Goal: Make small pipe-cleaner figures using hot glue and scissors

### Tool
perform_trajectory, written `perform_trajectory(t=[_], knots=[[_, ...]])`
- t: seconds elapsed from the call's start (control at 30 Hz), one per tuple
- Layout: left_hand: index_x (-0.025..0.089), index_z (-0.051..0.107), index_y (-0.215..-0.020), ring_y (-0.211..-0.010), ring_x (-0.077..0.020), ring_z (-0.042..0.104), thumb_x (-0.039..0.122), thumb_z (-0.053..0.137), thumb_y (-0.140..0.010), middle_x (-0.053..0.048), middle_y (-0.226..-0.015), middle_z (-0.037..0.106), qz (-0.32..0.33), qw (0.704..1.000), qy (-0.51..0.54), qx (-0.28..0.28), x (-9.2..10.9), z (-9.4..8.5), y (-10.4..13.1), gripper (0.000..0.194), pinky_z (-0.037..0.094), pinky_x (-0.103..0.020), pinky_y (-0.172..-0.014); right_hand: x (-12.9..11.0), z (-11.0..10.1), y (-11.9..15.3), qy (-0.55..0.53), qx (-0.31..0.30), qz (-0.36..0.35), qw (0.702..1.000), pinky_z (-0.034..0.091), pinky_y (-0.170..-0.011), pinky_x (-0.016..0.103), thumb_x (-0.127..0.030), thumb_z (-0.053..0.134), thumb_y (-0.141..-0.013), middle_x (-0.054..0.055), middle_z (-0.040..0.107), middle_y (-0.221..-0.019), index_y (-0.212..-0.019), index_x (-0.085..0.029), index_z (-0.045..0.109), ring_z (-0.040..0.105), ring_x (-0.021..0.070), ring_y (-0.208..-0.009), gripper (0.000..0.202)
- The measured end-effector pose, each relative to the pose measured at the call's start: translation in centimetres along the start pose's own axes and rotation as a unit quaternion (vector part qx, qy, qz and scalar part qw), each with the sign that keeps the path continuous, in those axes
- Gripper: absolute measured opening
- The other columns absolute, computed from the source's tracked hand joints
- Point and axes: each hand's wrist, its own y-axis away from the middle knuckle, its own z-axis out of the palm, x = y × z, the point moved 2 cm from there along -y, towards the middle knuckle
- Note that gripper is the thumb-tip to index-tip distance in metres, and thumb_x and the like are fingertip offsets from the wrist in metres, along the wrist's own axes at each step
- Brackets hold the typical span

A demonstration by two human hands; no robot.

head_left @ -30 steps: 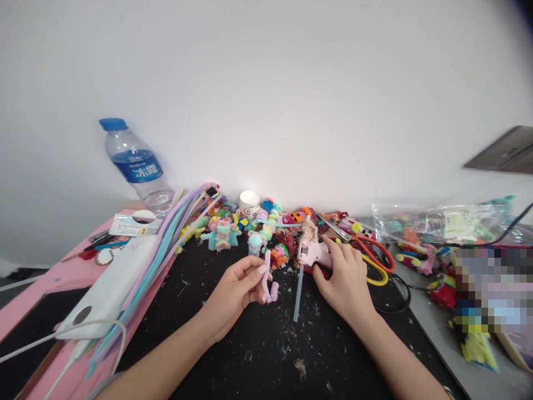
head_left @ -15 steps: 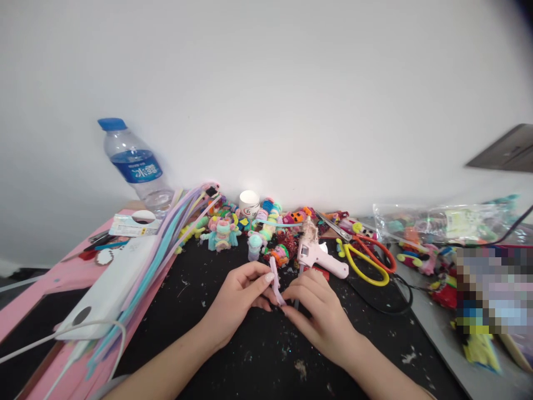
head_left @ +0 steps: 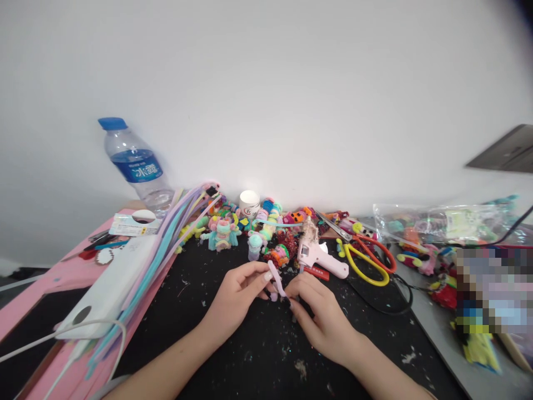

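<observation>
A short pale-purple pipe cleaner [head_left: 276, 279] is held between my two hands over the black work surface. My left hand [head_left: 239, 294] pinches its upper part between thumb and fingers. At its lower end, my right hand [head_left: 316, 311] closes thumb and fingertips on it. A small lilac bit [head_left: 273, 296] shows just below the left fingertips; whether it joins the strip I cannot tell. Just beyond the hands lie a pink glue gun [head_left: 320, 256] and a small blue and lilac fuzzy figure [head_left: 255, 244].
Scissors [head_left: 366, 264] with yellow and orange handles lie right of the glue gun, above a black cable [head_left: 387, 313]. Long pastel pipe cleaners [head_left: 152, 266] rest across a white box [head_left: 110, 283] at left. Behind stand a water bottle [head_left: 135, 161] and a white cup [head_left: 249, 203].
The pipe cleaner has tilted more to the side, its lower end shifting right. My right hand has moved slightly right and down, while my left has barely moved.
</observation>
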Motion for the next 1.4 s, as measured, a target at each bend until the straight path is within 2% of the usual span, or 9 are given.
perform_trajectory(t=[0.2,0.4,0.6,0.87,1.07,1.4], knots=[[0.013,0.066,-0.089,-0.068,-0.013,0.059,0.026,0.05,-0.086,-0.003,-0.074,0.065,0.01,1.0,-0.005,-0.026,0.14,0.03,-0.12,0.021,0.047,-0.021,-0.061,0.26,-0.01,0.04,-0.017,0.003,0.009,1.0,0.041,-0.066,0.029,-0.009,0.041,-0.086,0.003,0.052,-0.079,-0.083,-0.02,0.046,0.049,0.0166,-0.073,0.013],[0.014,0.065,-0.095,-0.067,-0.0135,0.06,0.026,0.05,-0.085,-0.002,-0.074,0.064,0.031,0.999,-0.035,-0.019,0.18,-0.11,-0.03,0.022,0.048,-0.022,-0.062,0.19,-0.09,0.05,-0.015,0.007,0.01,1.0,0.04,-0.065,0.029,-0.009,0.042,-0.086,0.003,0.052,-0.077,-0.081,-0.02,0.045,0.049,0.0163,-0.072,0.013],[0.014,0.065,-0.084,-0.065,-0.0131,0.058,0.021,0.051,-0.083,-0.001,-0.072,0.063,0.044,0.995,-0.09,-0.003,0.61,-0.15,0.13,0.016,0.047,-0.022,-0.063,0.24,-0.02,0.04,-0.004,0.003,0.007,1.0,0.041,-0.066,0.03,-0.009,0.043,-0.085,0.003,0.053,-0.077,-0.081,-0.019,0.046,0.049,0.0169,-0.072,0.012],[0.016,0.063,-0.081,-0.068,-0.0137,0.057,0.02,0.049,-0.084,-0.001,-0.075,0.061,0.073,0.989,-0.129,-0.009,0.66,-0.1,0.17,0.015,0.046,-0.023,-0.065,0.11,-0.07,0.06,0.006,-0.013,0.006,1.0,0.042,-0.065,0.03,-0.009,0.043,-0.084,0.003,0.054,-0.077,-0.082,-0.019,0.048,0.05,0.0176,-0.073,0.012],[0.016,0.062,-0.085,-0.068,-0.0134,0.056,0.021,0.048,-0.085,-0.001,-0.077,0.06,0.072,0.989,-0.127,-0.014,0.69,-0.11,0.19,0.014,0.045,-0.022,-0.065,0.07,-0.13,-0.05,-0.003,-0.017,0.005,1.0,0.042,-0.065,0.029,-0.009,0.043,-0.085,0.003,0.053,-0.077,-0.082,-0.019,0.048,0.05,0.017,-0.072,0.012],[0.015,0.061,-0.074,-0.065,-0.0137,0.054,0.023,0.048,-0.085,0.0,-0.067,0.057,0.071,0.988,-0.135,-0.012,0.8,-0.04,0.08,0.019,0.043,-0.022,-0.063,-0.02,-0.15,-0.01,-0.019,-0.019,0.003,1.0,0.041,-0.065,0.029,-0.009,0.042,-0.085,0.003,0.053,-0.076,-0.081,-0.019,0.047,0.049,0.0166,-0.071,0.012]])
